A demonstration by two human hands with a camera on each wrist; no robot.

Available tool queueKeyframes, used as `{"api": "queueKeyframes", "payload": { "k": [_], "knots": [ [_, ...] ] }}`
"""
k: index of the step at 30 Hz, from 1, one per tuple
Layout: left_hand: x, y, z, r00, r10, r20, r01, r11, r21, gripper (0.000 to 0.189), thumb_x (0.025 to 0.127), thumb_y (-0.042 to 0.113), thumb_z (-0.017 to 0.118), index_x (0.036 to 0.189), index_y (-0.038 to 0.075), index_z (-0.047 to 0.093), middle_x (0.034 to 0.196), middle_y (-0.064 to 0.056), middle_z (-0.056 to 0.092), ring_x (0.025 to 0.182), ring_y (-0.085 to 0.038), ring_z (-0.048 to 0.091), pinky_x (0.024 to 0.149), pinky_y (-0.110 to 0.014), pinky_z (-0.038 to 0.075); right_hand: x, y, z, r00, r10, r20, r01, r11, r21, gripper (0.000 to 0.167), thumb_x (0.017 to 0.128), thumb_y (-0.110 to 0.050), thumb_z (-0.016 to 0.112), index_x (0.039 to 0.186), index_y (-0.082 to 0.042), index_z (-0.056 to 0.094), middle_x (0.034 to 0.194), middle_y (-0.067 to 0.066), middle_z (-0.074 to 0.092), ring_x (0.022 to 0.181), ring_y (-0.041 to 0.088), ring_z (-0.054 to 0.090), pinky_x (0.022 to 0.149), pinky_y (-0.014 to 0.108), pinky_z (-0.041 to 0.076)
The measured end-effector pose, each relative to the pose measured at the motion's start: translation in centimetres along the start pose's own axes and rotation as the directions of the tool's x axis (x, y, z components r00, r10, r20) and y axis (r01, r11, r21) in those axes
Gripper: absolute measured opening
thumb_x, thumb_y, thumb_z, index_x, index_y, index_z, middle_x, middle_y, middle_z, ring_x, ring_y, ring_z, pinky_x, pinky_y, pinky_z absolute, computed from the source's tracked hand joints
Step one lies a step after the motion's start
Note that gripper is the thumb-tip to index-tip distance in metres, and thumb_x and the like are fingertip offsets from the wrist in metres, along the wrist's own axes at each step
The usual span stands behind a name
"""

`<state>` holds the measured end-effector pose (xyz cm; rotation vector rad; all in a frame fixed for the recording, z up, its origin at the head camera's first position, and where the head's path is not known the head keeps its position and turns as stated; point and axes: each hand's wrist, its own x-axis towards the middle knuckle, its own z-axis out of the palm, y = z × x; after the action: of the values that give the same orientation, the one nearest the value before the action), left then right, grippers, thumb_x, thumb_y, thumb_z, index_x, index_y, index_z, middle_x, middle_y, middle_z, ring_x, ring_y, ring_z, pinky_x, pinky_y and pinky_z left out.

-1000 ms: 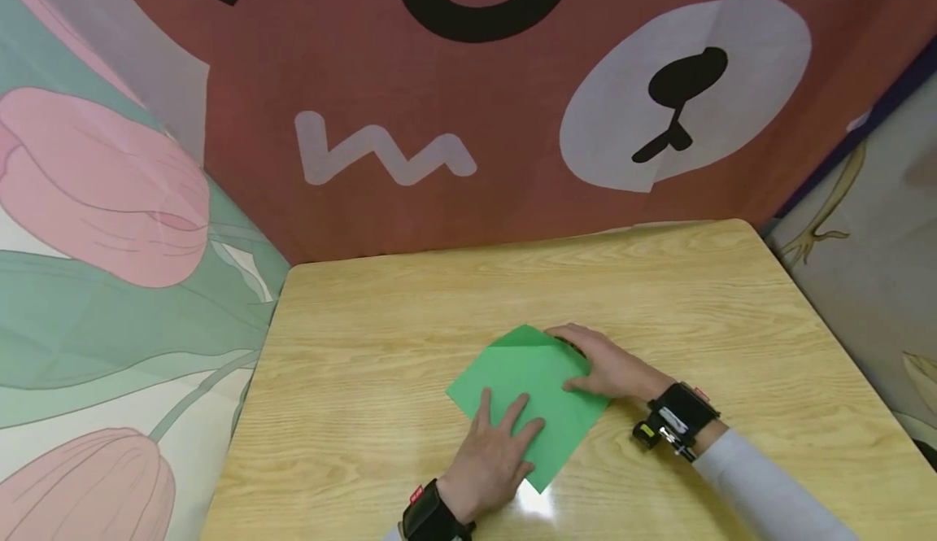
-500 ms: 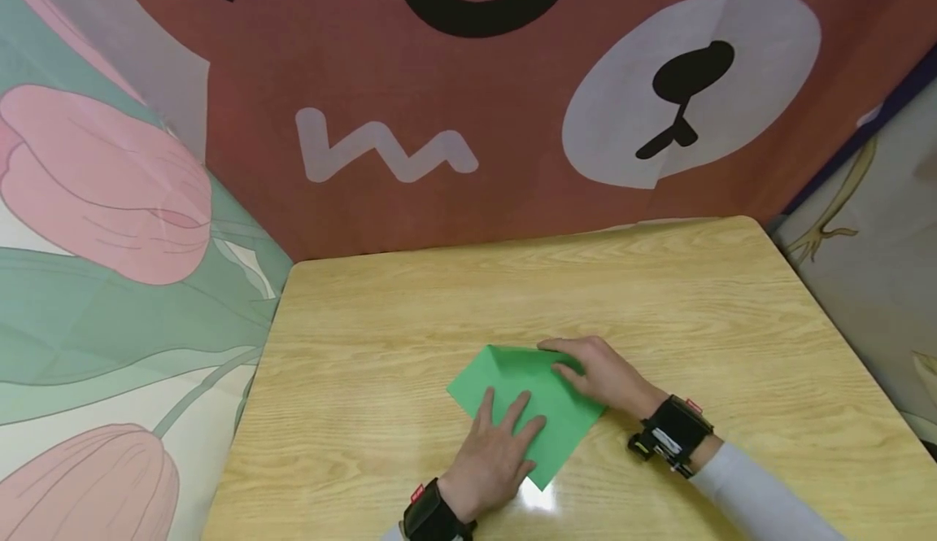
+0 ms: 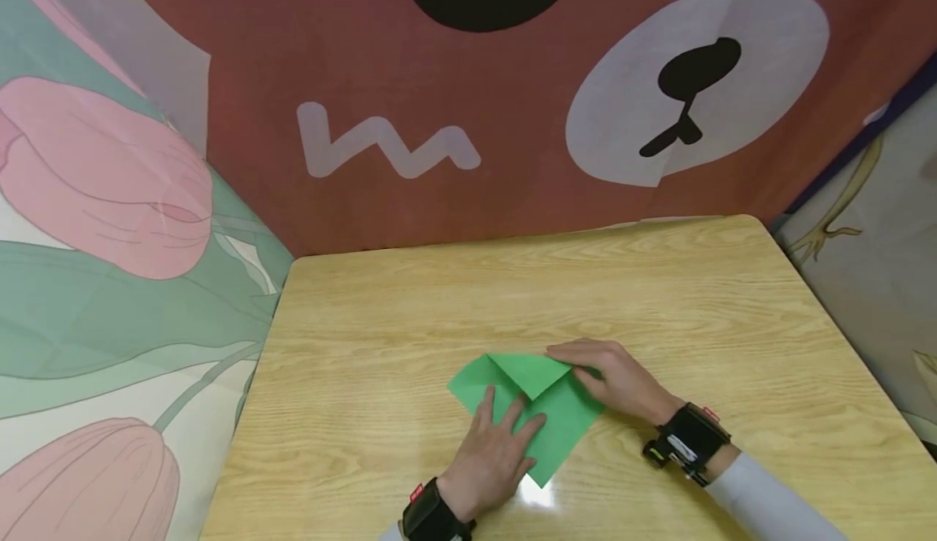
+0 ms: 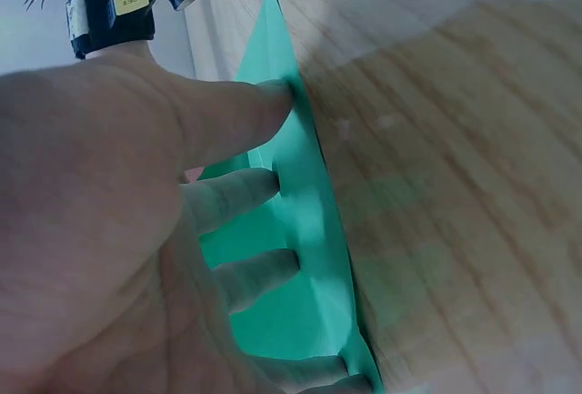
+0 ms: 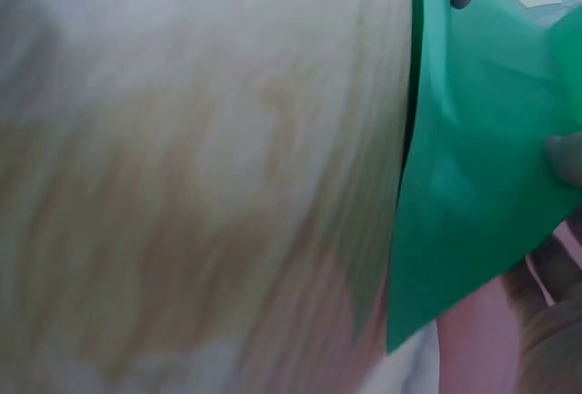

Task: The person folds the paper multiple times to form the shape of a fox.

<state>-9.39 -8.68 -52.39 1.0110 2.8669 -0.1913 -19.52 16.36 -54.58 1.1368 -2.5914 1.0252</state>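
Observation:
A green sheet of paper point(image 3: 567, 423) lies on the table before me, its far corner folded over toward me as a triangular flap point(image 3: 530, 372). My left hand point(image 3: 489, 458) rests on the near left part of the paper with fingers spread; the left wrist view shows the thumb and fingertips pressing the green paper point(image 4: 314, 221). At the far right edge of the sheet, my right hand point(image 3: 618, 380) pinches the fold. In the right wrist view the thumb lies on top of the green paper point(image 5: 482, 157) and other fingers reach beneath its edge.
The wooden table point(image 3: 381, 305) spreads around the paper. Behind it hangs a brown cloth point(image 3: 512, 207) with a cartoon print. A floral cloth point(image 3: 110, 338) stands on the left, and a pale printed one point(image 3: 886, 281) on the right. Both wrists carry black camera straps.
My right hand has drawn the paper's far corner toward me, and it now lies over the sheet as a flap. The left hand has stayed in place on the paper.

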Motion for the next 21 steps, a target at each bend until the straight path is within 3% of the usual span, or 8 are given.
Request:
{"api": "queueKeyframes", "payload": {
  "k": [6,13,21],
  "knots": [
    [-0.1,0.1,0.2,0.998,-0.036,0.05,0.039,0.997,-0.06,0.057,0.098,0.051,0.052,0.15,0.034,0.035,0.16,-0.003,0.029,0.146,-0.042,0.032,0.113,-0.054,0.042,-0.4,-0.3,-0.8,0.995,-0.097,0.018,0.098,0.993,-0.064,0.053,0.087,-0.002,0.072,0.134,-0.025,0.063,0.135,-0.004,0.065,0.123,0.018,0.063,0.101,0.039,0.053],
    [-0.6,0.3,0.5,0.997,-0.063,0.043,0.065,0.997,-0.052,0.059,0.098,0.054,0.05,0.151,0.036,0.033,0.15,0.002,0.037,0.138,-0.028,0.037,0.113,-0.046,0.04,-1.0,-1.2,-1.1,0.982,-0.174,0.068,0.18,0.979,-0.095,0.047,0.088,-0.007,0.073,0.132,-0.018,0.065,0.133,0.002,0.066,0.119,0.02,0.065,0.095,0.036,0.057],
    [-1.2,0.6,0.7,0.997,-0.073,0.031,0.075,0.994,-0.081,0.056,0.097,0.057,0.049,0.145,0.028,0.039,0.145,-0.004,0.043,0.142,-0.032,0.038,0.114,-0.048,0.04,-1.7,-1.7,-0.9,0.975,-0.21,0.075,0.217,0.971,-0.101,0.044,0.085,-0.006,0.074,0.128,-0.015,0.068,0.132,0.003,0.067,0.119,0.02,0.066,0.094,0.035,0.057]
  ]
}}
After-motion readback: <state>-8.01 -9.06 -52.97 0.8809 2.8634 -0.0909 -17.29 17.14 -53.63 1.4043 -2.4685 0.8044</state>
